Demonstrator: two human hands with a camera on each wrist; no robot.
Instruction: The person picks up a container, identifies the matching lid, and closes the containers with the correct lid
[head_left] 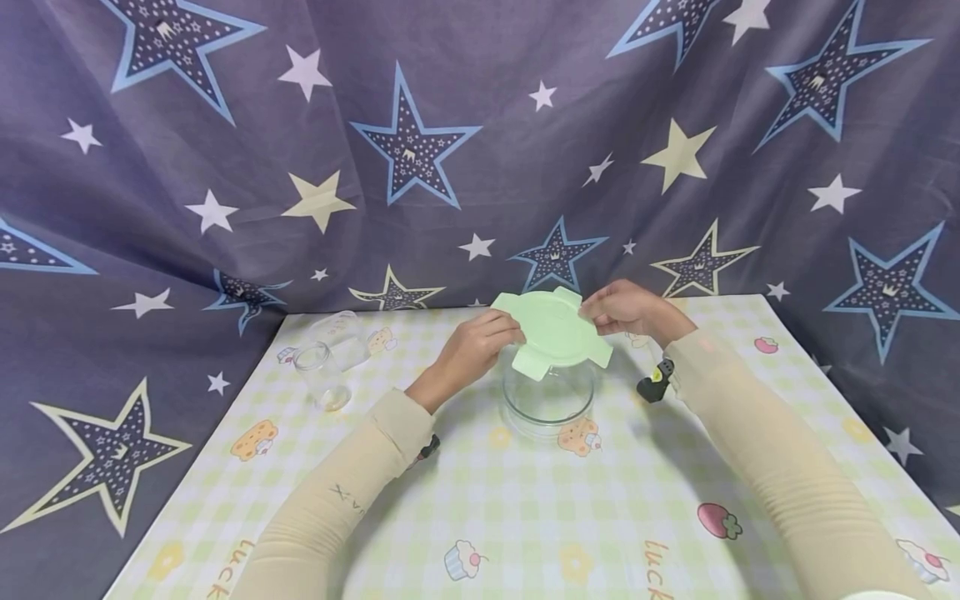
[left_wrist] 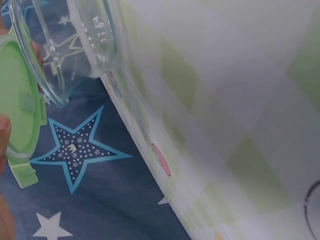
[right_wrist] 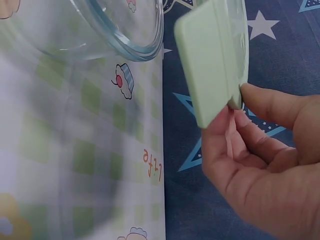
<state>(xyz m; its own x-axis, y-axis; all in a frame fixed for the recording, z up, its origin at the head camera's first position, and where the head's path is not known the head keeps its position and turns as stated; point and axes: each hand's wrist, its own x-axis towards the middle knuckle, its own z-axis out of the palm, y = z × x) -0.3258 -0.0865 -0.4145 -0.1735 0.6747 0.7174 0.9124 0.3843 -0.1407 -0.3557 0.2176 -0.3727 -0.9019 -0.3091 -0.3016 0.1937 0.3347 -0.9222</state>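
Observation:
A light green lid (head_left: 557, 327) with side flaps is held between both hands, tilted above a round clear glass bowl (head_left: 551, 410) on the table. My left hand (head_left: 472, 350) grips the lid's left edge; in the left wrist view only part of a thumb (left_wrist: 4, 132) shows against its underside. At the lid's right edge, my right hand (head_left: 621, 310) pinches it by a flap, seen closely in the right wrist view with the thumb (right_wrist: 272, 106) on one side and fingers on the other. A gap separates lid and bowl rim in both wrist views.
Back left on the table stand a clear glass jar (head_left: 324, 379) and, behind it, another clear container (head_left: 347, 343). A checked cloth with printed pictures covers the table (head_left: 525, 492). A star-patterned curtain (head_left: 495, 175) hangs close behind the back edge.

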